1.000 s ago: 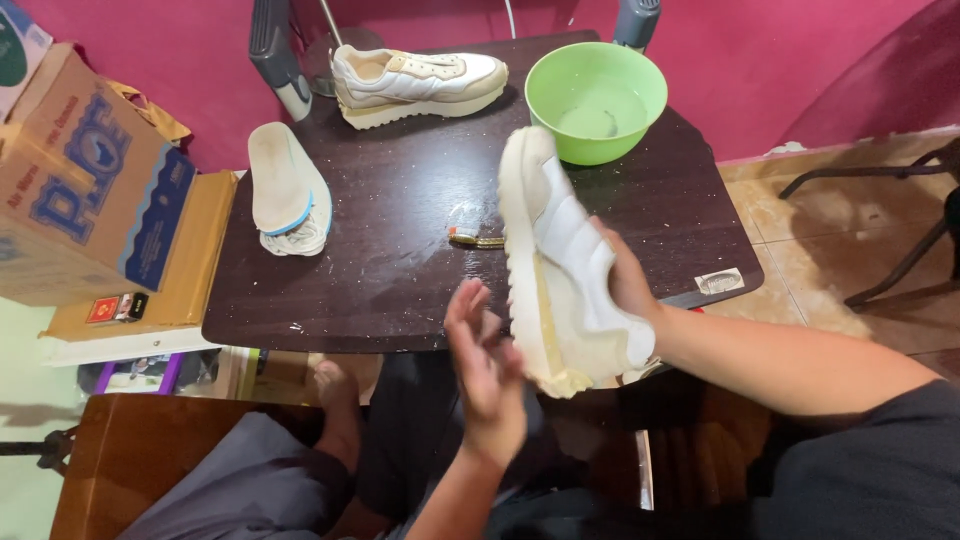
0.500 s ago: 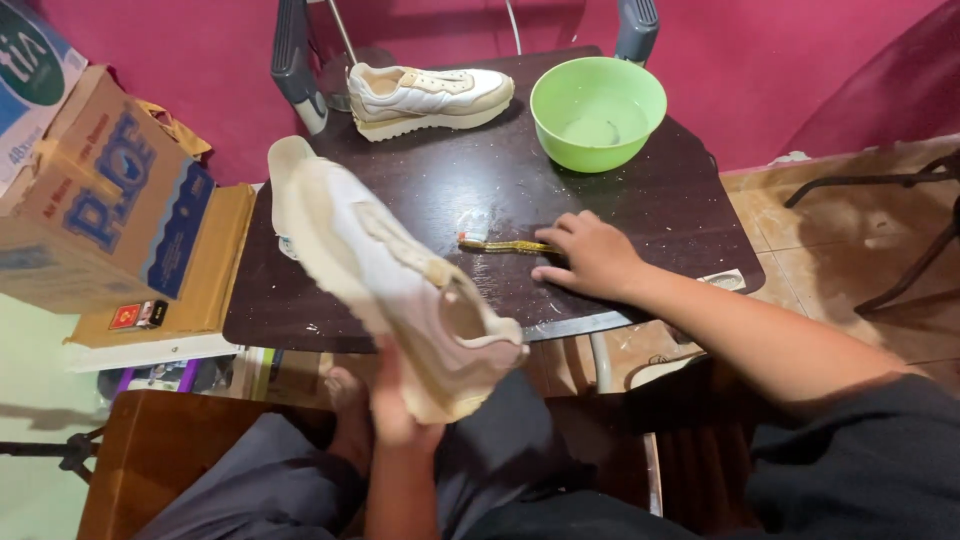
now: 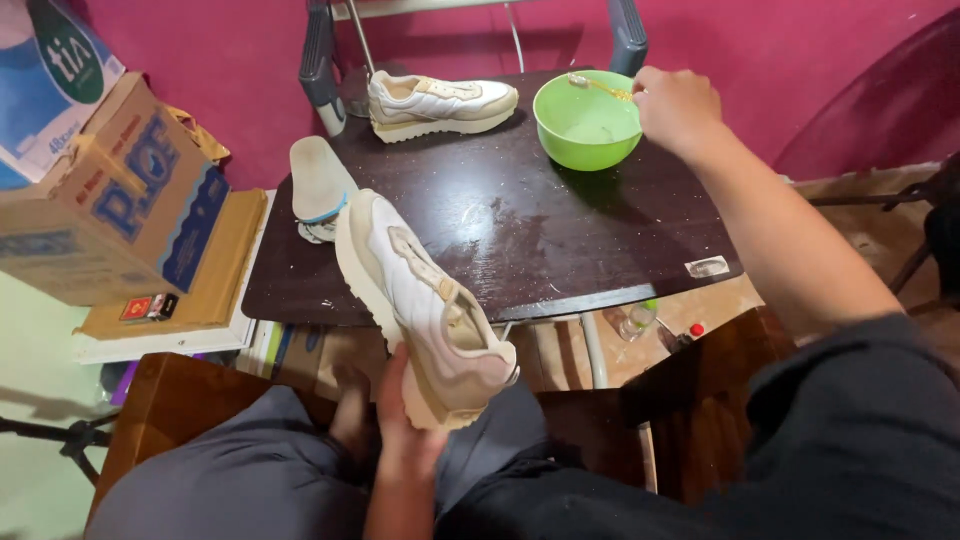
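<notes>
My left hand (image 3: 395, 430) grips a white and cream sneaker (image 3: 420, 305) by its heel, holding it tilted over the near edge of the dark table (image 3: 520, 230). My right hand (image 3: 678, 105) is shut on a small brush (image 3: 598, 87) whose head is over the rim of a green bowl (image 3: 585, 125) at the table's far right. A second sneaker (image 3: 440, 103) lies on its sole at the table's far edge. An insole (image 3: 320, 180) lies at the far left of the table.
Cardboard boxes (image 3: 110, 200) are stacked at the left on a low shelf. A metal chair frame (image 3: 470, 30) stands behind the table against a magenta wall. A small bottle (image 3: 637, 320) lies on the floor under the table. Wooden seat (image 3: 170, 410) under my legs.
My right hand picked the brush off the table and carried it up to the green bowl. The sneaker in my left hand has stayed low over the table's near edge.
</notes>
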